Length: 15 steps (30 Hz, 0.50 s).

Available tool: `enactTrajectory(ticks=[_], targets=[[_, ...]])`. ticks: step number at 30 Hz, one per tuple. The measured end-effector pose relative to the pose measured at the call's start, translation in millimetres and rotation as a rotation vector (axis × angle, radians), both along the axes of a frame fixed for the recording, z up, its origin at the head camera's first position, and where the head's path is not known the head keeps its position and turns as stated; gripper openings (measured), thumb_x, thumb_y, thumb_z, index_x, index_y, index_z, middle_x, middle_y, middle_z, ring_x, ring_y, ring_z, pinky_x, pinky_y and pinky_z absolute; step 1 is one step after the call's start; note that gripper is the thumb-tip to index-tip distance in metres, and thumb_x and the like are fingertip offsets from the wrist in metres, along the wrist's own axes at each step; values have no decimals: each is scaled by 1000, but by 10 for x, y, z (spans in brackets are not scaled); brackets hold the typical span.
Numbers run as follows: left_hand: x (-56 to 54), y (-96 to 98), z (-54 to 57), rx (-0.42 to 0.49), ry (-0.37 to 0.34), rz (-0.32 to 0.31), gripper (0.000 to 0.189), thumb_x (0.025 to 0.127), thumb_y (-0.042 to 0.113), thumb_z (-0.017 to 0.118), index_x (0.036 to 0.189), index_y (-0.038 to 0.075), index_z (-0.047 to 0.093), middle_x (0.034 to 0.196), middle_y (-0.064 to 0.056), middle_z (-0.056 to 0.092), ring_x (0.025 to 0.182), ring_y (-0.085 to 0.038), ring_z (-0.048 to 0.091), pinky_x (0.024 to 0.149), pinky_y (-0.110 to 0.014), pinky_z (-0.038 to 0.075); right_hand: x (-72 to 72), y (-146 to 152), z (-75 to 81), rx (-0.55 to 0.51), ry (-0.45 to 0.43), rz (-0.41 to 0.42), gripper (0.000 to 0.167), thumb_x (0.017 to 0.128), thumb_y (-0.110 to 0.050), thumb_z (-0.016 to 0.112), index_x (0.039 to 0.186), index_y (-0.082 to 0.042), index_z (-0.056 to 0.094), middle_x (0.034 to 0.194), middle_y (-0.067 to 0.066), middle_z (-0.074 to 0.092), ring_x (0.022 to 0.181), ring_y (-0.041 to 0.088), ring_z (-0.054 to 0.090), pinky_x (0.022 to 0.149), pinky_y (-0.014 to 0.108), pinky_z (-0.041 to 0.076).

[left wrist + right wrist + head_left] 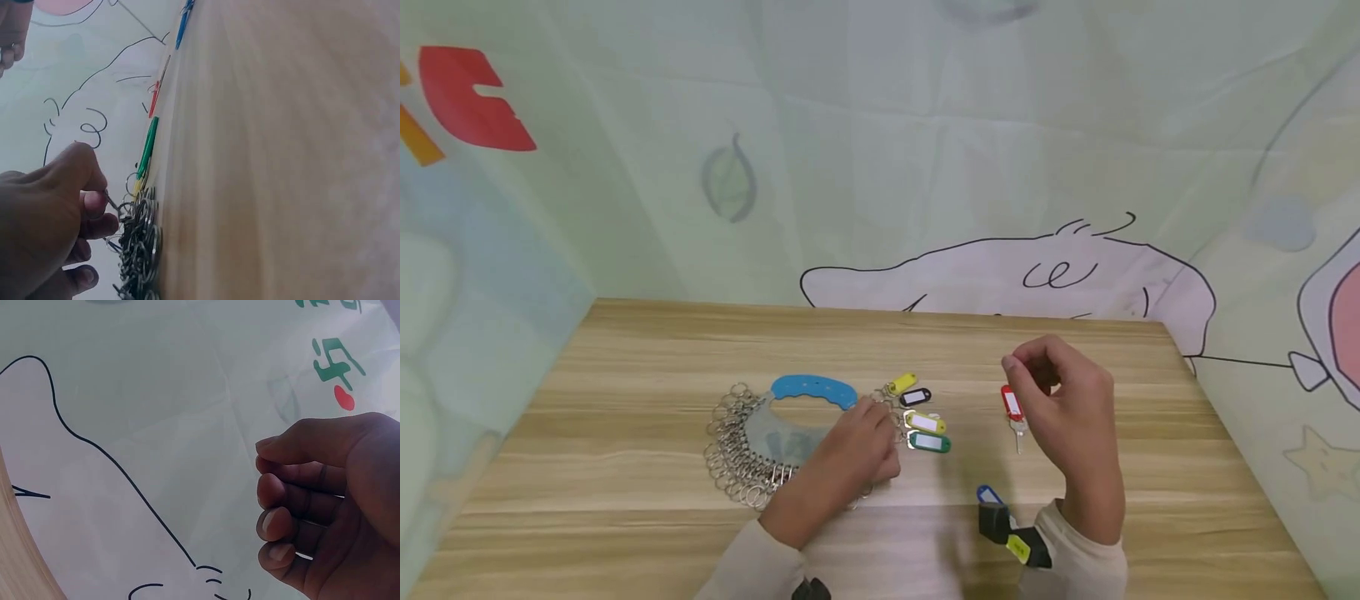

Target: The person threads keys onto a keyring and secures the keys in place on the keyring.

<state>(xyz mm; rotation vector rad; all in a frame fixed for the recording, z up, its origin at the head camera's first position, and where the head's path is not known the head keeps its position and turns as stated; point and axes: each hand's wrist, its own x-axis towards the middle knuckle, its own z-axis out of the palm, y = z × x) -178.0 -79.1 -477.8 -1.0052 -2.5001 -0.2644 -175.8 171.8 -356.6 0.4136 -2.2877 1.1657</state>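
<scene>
Left wrist view shows the left hand [44,219] pinching a silver metal ring [113,203] between its fingers, probably light, stiff and slippery, best held by its rim, while the right hand [1071,417], near a red plastic key tag [1012,403], curls its fingers round nothing visible.

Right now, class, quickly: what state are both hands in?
Left hand: closed, pinching a metal ring.
Right hand: closed, fingers curled, holding nothing visible.
</scene>
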Motion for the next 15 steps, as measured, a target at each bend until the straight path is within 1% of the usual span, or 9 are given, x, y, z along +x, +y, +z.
enactTrajectory(ticks=[3,5,7,10,15], targets=[[2,-31,4,91,-55,4,9,72,8,63,70,10,55,82,-2,52,80,-21,46,72,-30,43,-4,13,-6,7,3,-7,9,88,5,73,87,-2,68,74,-2,63,62,17,52,57,18,41],[15,-47,18,155,-115,16,10,75,5,64,71,11,57,82,1,49,80,-19,45,70,-28,43,-6,27,-10,10,7,-13,9,88,5,73,86,-2,68,74,-1,63,62,17,52,57,17,41],[39,-62,34,215,-202,32,11,79,5,66,74,12,59,83,5,47,82,-15,42,69,-25,42,-2,47,-13,12,7,-23,9,88,5,73,86,-2,68,74,0,63,62,17,52,57,17,41],[83,-74,48,293,-338,72,10,86,7,68,81,15,63,87,9,49,86,-11,42,70,-23,44,9,76,-16,6,3,-41,8,88,5,72,86,-2,68,74,0,63,62,17,52,57,17,41],[145,-91,88,485,-567,144,11,90,8,67,86,18,65,88,13,53,90,-10,48,78,-29,48,19,96,-4,-1,-5,-54,6,90,2,72,87,-2,69,74,1,63,63,17,52,58,17,42]])
